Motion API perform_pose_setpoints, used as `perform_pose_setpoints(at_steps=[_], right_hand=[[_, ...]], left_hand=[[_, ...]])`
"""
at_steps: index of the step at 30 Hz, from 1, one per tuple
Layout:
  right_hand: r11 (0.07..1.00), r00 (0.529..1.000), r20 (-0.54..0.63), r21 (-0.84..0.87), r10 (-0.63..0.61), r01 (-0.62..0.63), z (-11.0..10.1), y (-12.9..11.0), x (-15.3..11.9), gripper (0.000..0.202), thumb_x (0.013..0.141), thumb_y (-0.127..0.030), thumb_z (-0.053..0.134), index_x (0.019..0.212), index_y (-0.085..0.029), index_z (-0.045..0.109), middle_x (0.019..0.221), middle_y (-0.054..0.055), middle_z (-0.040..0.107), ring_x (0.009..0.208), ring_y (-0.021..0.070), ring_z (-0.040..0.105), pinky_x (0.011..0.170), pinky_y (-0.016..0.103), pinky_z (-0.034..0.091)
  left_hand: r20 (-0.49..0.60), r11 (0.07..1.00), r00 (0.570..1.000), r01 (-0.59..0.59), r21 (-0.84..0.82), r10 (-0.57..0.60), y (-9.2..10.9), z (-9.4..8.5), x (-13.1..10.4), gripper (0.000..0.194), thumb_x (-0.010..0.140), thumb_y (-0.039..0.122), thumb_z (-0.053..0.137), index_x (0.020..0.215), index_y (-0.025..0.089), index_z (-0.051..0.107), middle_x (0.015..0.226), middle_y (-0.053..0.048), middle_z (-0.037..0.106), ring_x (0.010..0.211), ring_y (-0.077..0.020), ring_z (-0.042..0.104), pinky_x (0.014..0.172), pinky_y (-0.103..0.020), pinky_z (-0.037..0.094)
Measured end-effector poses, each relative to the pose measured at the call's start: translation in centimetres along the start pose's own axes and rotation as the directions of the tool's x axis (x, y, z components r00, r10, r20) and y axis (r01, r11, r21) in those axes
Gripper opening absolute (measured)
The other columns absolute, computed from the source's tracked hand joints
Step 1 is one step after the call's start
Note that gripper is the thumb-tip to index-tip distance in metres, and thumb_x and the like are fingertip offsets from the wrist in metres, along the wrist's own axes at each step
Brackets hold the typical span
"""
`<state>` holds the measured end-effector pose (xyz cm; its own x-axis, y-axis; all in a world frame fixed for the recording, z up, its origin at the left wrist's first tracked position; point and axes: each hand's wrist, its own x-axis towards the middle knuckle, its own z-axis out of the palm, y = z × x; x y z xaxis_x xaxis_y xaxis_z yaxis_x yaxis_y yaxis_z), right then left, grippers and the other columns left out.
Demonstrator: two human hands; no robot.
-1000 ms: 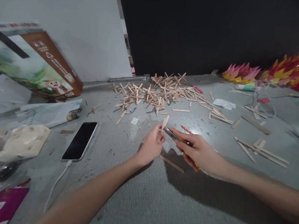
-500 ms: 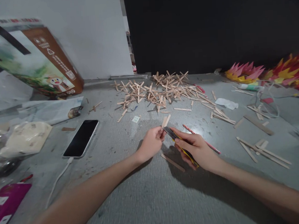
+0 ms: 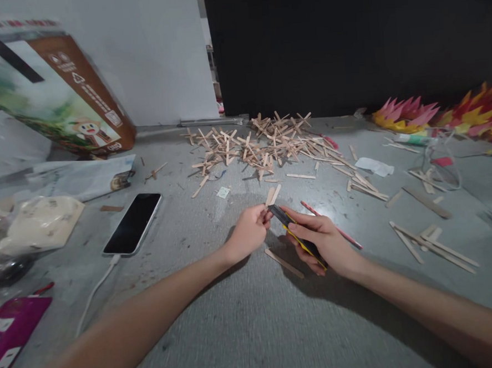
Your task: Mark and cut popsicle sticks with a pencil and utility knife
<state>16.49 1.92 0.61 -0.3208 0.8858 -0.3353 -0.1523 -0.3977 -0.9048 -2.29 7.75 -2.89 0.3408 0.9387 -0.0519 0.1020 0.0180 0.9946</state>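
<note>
My left hand (image 3: 251, 233) is closed on wooden craft sticks (image 3: 273, 194), their pale ends fanning out above the fingertips. In my right hand (image 3: 322, 237) is a black and yellow utility knife (image 3: 301, 237), pointed up and left. Its front end meets the sticks by the left fingertips; whether the blade cuts into the wood is too small to tell. A single loose craft stick (image 3: 285, 263) lies on the table just below both hands. A red patterned pencil-like rod (image 3: 349, 239) rests partly behind the right hand.
A heap of crossed craft sticks (image 3: 264, 147) spreads along the back. More loose sticks (image 3: 435, 248) lie to the right, near paper petal crowns (image 3: 406, 116). On the left are a phone (image 3: 134, 224) with its cable, a purple power strip (image 3: 17, 334) and a printed bag (image 3: 74, 100).
The view has shifted slightly. The knife has turned a little in my right hand, showing more of its black side; both hands stay at the sticks.
</note>
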Motion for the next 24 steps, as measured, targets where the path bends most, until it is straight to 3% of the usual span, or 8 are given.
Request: perform_pose_setpoints(at_steps=[12, 24], right_hand=[[0.986, 0.998, 0.036, 0.155, 0.059, -0.063, -0.57, 0.17, 0.05, 0.071, 0.094, -0.036, 0.073, 0.160, -0.033, 0.047, 0.076, -0.004, 0.056, 0.038, 0.0040, 0.038, 0.026, 0.016, 0.035], [0.947, 0.989, 0.112, 0.294, 0.096, -0.125, -0.96, 0.10, 0.42, 0.060, 0.096, -0.029, 0.070, 0.154, -0.028, 0.054, 0.074, -0.004, 0.054, 0.037, 0.0030, 0.032, 0.026, 0.012, 0.027]], left_hand=[[-0.002, 1.000, 1.000, -0.013, 0.007, 0.013, 0.19, 0.04, -0.15, 0.030, 0.089, 0.034, 0.056, 0.068, 0.021, 0.040, 0.067, 0.003, 0.039, 0.063, -0.0118, 0.037, 0.060, -0.024, 0.032], [-0.007, 0.997, 0.999, -0.043, -0.064, 0.042, 0.12, 0.22, -0.02, 0.032, 0.089, 0.039, 0.058, 0.069, 0.021, 0.042, 0.070, 0.002, 0.044, 0.066, -0.0119, 0.042, 0.066, -0.024, 0.041]])
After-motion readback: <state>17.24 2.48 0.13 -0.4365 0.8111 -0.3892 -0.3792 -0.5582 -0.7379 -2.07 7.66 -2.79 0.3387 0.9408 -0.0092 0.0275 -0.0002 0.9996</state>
